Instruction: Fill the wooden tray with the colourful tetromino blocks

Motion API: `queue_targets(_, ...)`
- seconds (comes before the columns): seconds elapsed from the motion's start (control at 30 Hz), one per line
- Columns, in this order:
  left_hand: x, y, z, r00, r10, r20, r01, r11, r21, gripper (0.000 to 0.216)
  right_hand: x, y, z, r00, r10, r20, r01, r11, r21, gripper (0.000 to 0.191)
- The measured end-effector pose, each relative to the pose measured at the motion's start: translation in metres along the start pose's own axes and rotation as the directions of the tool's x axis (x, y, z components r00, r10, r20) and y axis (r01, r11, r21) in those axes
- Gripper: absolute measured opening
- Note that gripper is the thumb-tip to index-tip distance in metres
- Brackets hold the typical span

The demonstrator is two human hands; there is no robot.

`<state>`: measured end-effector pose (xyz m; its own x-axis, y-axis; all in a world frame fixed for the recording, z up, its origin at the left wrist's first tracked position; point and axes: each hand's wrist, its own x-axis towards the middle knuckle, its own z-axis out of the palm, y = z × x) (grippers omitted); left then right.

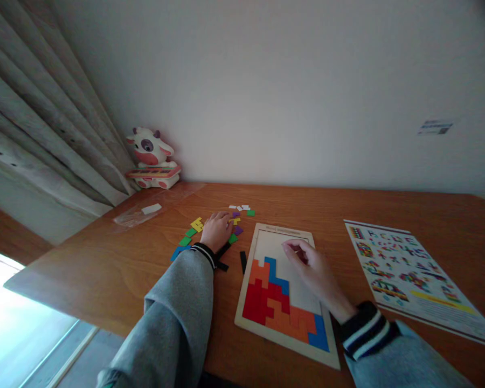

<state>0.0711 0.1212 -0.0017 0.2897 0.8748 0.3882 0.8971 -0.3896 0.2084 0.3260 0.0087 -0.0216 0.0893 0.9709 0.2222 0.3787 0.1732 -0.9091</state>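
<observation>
My left hand (217, 231) lies palm down among loose puzzle pieces on the table, fingers stretched out; what is under its palm is hidden. Around it are a yellow piece (196, 224), a green piece (185, 241), a blue piece (179, 252), a purple piece (238, 230) and black pieces (243, 262). Above the wooden puzzle board (286, 231), my right hand (309, 264) has its thumb and fingers curled together, with no piece showing in them. Orange pieces (258, 274), red pieces (255, 303) and blue pieces (318, 335) fill the board's near and left parts.
A printed pattern sheet (412, 280) lies right of the board. At the back left stand a toy cow (151, 156) and a clear plastic bag (135, 215). Several white pieces (240, 208) lie beyond my left hand. A wall (291, 108) and curtain (44, 108) border the table.
</observation>
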Motion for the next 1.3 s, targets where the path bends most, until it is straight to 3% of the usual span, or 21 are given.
queue_targets(0.23, 0.003, -0.023, 0.013, 1.000, 0.014, 0.019, -0.013, 0.999, -0.043, 0.021, -0.001, -0.002, -0.001, 1.000, 0.011, -0.002, -0.011, 1.000, 0.021, 0.032)
queue_targets(0.7, 0.003, -0.017, 0.015, 0.995, 0.084, 0.059, -0.075, 0.986, -0.148, 0.026, -0.002, -0.004, -0.002, 1.000, -0.008, 0.027, 0.007, 1.000, 0.022, 0.031)
queue_targets(0.87, 0.004, -0.020, 0.016, 0.997, 0.053, 0.061, -0.045, 0.991, -0.125, 0.027, -0.003, -0.004, -0.002, 1.000, -0.002, 0.016, 0.002, 1.000, 0.015, 0.031)
queue_targets(1.1, 0.001, -0.011, 0.005, 0.982, 0.135, 0.129, -0.134, 0.991, -0.023, 0.025, -0.002, 0.000, -0.001, 1.000, -0.010, 0.019, 0.009, 0.999, 0.038, 0.031)
queue_targets(1.3, 0.000, -0.007, 0.002, 0.982, 0.142, 0.123, -0.146, 0.989, 0.020, 0.023, -0.002, 0.002, -0.003, 1.000, -0.018, 0.016, 0.017, 0.999, 0.038, 0.031)
